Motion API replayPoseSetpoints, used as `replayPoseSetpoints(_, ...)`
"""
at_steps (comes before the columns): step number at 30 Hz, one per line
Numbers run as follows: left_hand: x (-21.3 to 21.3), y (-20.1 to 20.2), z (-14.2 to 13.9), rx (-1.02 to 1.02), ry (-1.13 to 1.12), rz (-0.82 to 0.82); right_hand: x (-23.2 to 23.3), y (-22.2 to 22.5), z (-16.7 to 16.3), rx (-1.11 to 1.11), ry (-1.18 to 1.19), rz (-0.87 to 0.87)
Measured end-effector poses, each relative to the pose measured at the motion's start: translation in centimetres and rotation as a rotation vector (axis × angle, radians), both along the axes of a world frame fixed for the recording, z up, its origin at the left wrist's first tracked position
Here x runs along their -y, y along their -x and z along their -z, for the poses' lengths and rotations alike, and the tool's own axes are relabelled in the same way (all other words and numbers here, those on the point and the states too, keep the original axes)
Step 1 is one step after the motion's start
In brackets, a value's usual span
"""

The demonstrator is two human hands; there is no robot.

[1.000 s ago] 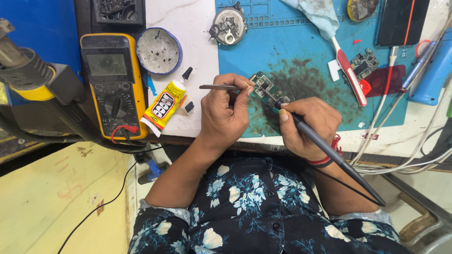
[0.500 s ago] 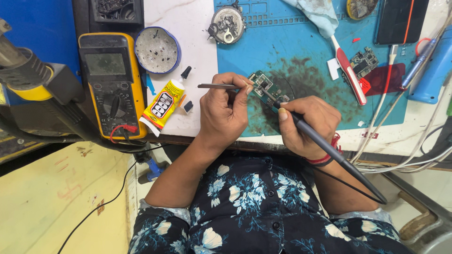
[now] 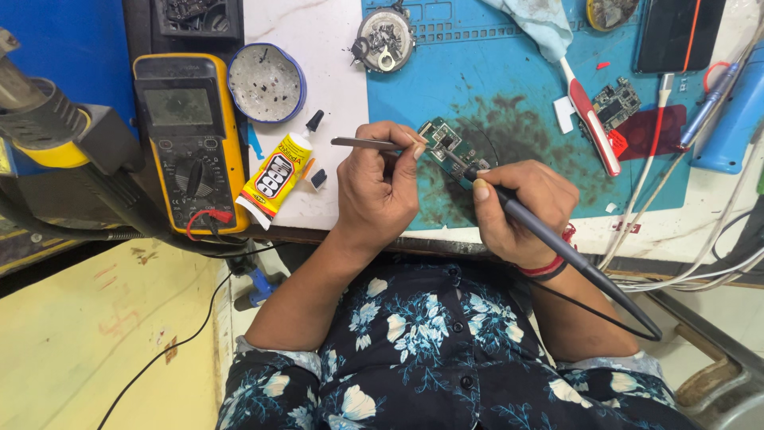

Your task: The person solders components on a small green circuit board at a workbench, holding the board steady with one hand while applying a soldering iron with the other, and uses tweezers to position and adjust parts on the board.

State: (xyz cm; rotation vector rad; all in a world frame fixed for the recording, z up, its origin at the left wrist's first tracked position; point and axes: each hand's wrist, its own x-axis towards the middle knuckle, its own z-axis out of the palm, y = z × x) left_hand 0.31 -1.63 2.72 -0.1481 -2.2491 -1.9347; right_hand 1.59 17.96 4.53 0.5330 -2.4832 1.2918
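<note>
Head view, bench seen from above.

Items counted: one small green circuit board [image 3: 447,149] lying on the blue work mat [image 3: 509,87]; a second, smaller circuit board [image 3: 615,102] farther right on the same mat; one pair of tweezers [image 3: 368,144]; one soldering iron [image 3: 557,243] with a dark handle and trailing cord; one yellow multimeter [image 3: 189,139]; one yellow glue tube [image 3: 274,175] with its black cap off beside it; one round blue-rimmed tin [image 3: 267,83]; one red-handled tool [image 3: 593,119].

Hands: the left hand [image 3: 382,187] is curling over the mat's near edge, fingers pinching the tweezers, whose tips are pointing left. The right hand [image 3: 521,207] is wrapping closed around the soldering iron like a pen, its tip touching the board's near end.

Board: narrow, oblong, lying aslant between the two hands, carrying silver shields and dark chips, sitting on a dark-stained patch of the mat.
</note>
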Motion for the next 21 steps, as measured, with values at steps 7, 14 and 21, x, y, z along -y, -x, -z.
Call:
replayPoseSetpoints(7,0.0,0.08,-0.12,0.012,0.005,0.004,0.02,0.19,-0.18,-0.013,0.001,-0.039)
replayPoseSetpoints(14,-0.05,0.05,-0.2,0.029,0.008,-0.001,-0.03,0.17,-0.09,-0.014,0.005,-0.035)
replayPoseSetpoints(21,-0.07,0.07,-0.05,0.029,0.012,-0.009,-0.05,0.16,-0.03,-0.028,-0.008,-0.034)
